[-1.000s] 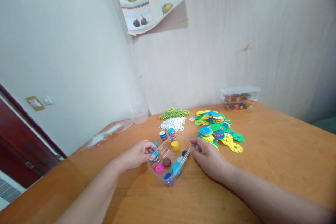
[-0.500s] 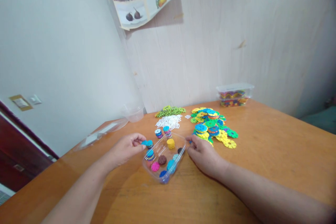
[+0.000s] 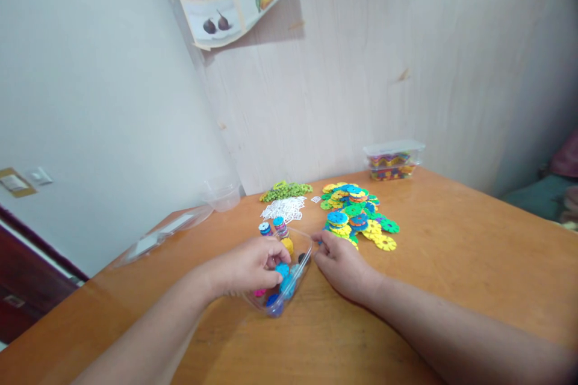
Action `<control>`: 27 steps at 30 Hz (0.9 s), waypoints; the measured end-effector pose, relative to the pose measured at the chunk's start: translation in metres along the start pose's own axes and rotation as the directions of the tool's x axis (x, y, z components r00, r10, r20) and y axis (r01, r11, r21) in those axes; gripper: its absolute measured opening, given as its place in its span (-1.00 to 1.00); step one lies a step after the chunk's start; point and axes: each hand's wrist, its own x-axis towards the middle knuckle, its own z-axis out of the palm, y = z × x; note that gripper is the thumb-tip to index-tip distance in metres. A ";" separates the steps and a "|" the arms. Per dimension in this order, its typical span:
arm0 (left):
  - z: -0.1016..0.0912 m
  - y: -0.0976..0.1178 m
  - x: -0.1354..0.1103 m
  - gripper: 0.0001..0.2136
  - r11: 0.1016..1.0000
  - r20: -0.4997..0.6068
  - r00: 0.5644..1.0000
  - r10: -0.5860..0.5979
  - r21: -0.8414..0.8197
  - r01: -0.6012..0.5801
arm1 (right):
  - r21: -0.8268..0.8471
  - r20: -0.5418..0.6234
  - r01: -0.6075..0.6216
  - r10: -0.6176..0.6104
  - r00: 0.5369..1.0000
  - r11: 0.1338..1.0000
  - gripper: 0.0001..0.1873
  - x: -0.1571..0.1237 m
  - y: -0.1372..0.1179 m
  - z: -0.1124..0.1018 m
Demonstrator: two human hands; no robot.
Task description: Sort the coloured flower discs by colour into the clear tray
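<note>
Head view: blue disc [image 3: 282,269] is pinched by left hand [image 3: 256,263] over clear tray [image 3: 307,246]. Right hand [image 3: 342,264] is curled beside tray; grip cannot be told.

The left hand [image 3: 253,264] pinches a blue disc [image 3: 282,269] over the clear tray [image 3: 300,243]. The right hand [image 3: 341,264] is just beside its rim, near piled flower discs [image 3: 353,210].
</note>
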 end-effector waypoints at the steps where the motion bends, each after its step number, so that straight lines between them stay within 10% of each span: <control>1: 0.001 0.000 0.001 -0.75 1.000 0.023 1.000 0.005 0.009 -0.005 | -0.004 -0.003 -0.001 0.001 1.000 1.000 -0.65 0.000 0.001 0.000; 27: -0.002 0.003 0.013 -0.74 0.993 0.172 0.982 0.074 0.076 -0.088 | -0.043 -0.017 0.018 -0.019 1.000 0.999 -0.64 0.002 0.006 0.003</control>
